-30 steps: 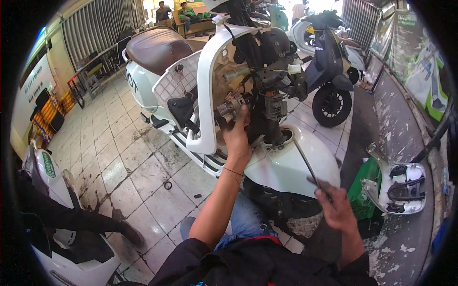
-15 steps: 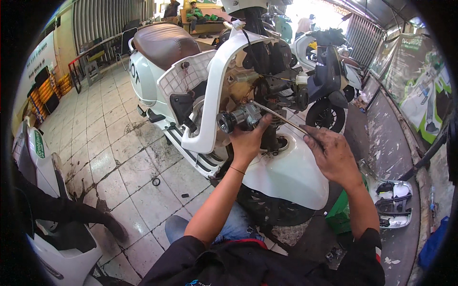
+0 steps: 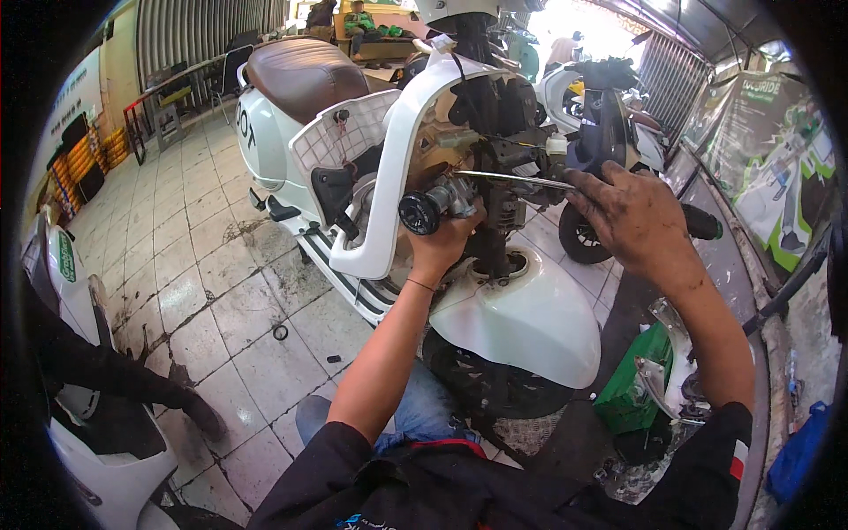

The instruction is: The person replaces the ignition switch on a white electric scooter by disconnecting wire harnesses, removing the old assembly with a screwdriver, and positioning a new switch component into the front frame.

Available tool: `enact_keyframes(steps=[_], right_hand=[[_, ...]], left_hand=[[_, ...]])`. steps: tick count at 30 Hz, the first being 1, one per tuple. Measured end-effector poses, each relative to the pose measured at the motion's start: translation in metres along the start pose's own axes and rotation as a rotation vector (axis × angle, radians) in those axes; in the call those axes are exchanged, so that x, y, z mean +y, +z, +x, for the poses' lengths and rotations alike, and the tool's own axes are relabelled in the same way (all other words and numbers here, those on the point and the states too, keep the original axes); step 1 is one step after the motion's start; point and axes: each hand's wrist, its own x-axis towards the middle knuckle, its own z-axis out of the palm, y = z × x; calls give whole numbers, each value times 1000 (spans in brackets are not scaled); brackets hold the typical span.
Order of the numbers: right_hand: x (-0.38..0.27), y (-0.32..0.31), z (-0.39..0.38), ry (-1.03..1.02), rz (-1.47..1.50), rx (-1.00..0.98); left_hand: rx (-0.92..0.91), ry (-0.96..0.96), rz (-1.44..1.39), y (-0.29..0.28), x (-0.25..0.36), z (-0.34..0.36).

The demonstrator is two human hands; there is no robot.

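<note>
My left hand (image 3: 438, 251) is closed around an ignition lock (image 3: 420, 212), a silver metal body with a round black face turned toward the left. It holds the lock just in front of the opened front of a white scooter (image 3: 353, 256). My right hand (image 3: 634, 223) grips a screwdriver (image 3: 521, 180). Its long thin shaft points left, and the tip reaches the upper side of the lock, near some thin wires. A black handle end shows beyond the right hand. Exactly where the tip touches cannot be made out.
Below the hands are the scooter's white front fender (image 3: 521, 327) and front wheel. A green crate (image 3: 632, 380) stands at the right beside loose body panels. A black ring (image 3: 280, 333) and a small black piece lie on the tiles. Another person's leg (image 3: 132, 380) is at the left.
My right hand has moved up and to the right, bringing the screwdriver from a steep slant to nearly level. My left hand has shifted slightly left with the ignition lock, whose black face has turned more toward me.
</note>
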Motion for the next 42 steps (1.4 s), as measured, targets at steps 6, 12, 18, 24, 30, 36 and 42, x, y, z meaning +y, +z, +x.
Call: enact_keyframes(steps=[6,12,18,24,30,36,42], right_hand=[[-3,-8,9,-26,-24,-35],[-5,-9,11,-14,-10,-78],[-5,-11,12,-30,-35,-70],[-1,-10,13,-37,5,-94],[0,-18,23,-105,-128,-117],[4,-34,40,-309,-312,119],[18,-56,67,-447,-348,-84]], left_hand=[[134,80,-63,5,7,2],[88,79,-22,1,-2,2],[104,158,114,-1,10,3],[70,69,-90,0,13,-1],[84,164,146,-1,8,0],[4,54,16,-6,9,-4],[15,134,174,2,11,-4]])
